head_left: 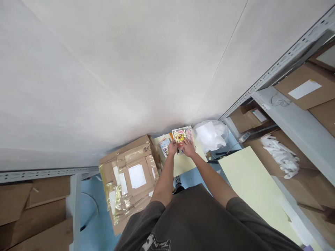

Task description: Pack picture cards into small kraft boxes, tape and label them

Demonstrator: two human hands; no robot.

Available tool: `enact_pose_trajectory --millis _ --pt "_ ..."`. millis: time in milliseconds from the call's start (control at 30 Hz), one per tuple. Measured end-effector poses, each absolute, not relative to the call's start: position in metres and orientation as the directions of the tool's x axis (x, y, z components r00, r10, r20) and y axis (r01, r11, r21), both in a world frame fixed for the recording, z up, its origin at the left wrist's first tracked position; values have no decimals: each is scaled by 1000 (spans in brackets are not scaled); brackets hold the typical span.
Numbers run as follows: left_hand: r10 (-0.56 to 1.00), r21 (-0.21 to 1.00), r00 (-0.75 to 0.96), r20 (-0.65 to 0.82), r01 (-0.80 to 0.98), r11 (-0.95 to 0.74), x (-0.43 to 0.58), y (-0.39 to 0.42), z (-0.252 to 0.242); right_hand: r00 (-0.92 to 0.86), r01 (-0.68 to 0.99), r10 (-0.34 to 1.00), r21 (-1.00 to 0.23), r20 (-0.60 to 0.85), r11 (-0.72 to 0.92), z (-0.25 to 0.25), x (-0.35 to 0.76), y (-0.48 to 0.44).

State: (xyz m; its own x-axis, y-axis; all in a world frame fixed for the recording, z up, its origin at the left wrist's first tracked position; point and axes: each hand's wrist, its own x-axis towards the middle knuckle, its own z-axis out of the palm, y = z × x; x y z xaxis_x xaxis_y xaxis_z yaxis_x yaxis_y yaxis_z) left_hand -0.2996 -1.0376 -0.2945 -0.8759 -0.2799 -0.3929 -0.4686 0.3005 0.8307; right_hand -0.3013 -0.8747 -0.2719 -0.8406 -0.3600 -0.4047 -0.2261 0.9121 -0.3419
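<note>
Both hands are over a pale-yellow worktop by the wall. At the left lower edge of a colourful yellow picture booklet, my left hand has its fingers closed on the edge. My right hand lies over the booklet's lower right side, fingers stretched out and apart. Some red shows between the hands, too small to make out. To the left lies a light-blue illustrated booklet, and a pinkish printed one is on the right. Other flat papers show partly beneath them.
Flattened cardboard with tape and white labels leans at left. A bag of white material sits right of the worktop. Metal shelves with boxes line the right; another rack stands left. A pale board lies nearby.
</note>
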Motion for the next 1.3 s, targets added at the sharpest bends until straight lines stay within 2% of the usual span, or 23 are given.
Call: enact_pose_trajectory --millis 67,167,267,333,467,633,700,900,1100,1300 --pt "-332 809 -838 -433 -524 265 -301 -1041 -298 -839 -210 -378 -409 -392 888 -273 -302 -872" --pt "-337 853 -847 -412 -488 184 -299 -1044 -298 -886 -105 -368 -651 -281 752 -274 -306 -858" --pt "-286 924 -897 -338 -374 81 -295 -1042 -288 -960 66 -213 -885 -183 462 -271 -307 -836" --pt "-205 946 -926 -318 -323 -7 -291 -1036 -277 -971 181 -101 -943 -216 279 -265 -305 -820" --pt "-31 956 -960 -277 -272 -110 -282 -1006 -245 -951 307 -16 -952 -307 12 -243 -295 -779" --pt "197 965 -954 -227 -247 -82 -269 -929 -202 -961 270 10 -942 -278 -200 -207 -259 -699" --pt "282 971 -938 -202 -229 -66 -263 -887 -188 -966 228 60 -939 -251 -258 -193 -234 -657" --pt "531 972 -822 -204 -237 7 -234 -729 -165 -914 98 339 -933 -222 -345 -159 -131 -522" --pt "773 970 -603 -198 -231 68 -185 -573 -156 -763 1 600 -929 -241 -371 -135 -15 -413" --pt "932 963 -304 -198 -236 128 -161 -490 -148 -622 -92 739 -912 -261 -400 -128 54 -371"
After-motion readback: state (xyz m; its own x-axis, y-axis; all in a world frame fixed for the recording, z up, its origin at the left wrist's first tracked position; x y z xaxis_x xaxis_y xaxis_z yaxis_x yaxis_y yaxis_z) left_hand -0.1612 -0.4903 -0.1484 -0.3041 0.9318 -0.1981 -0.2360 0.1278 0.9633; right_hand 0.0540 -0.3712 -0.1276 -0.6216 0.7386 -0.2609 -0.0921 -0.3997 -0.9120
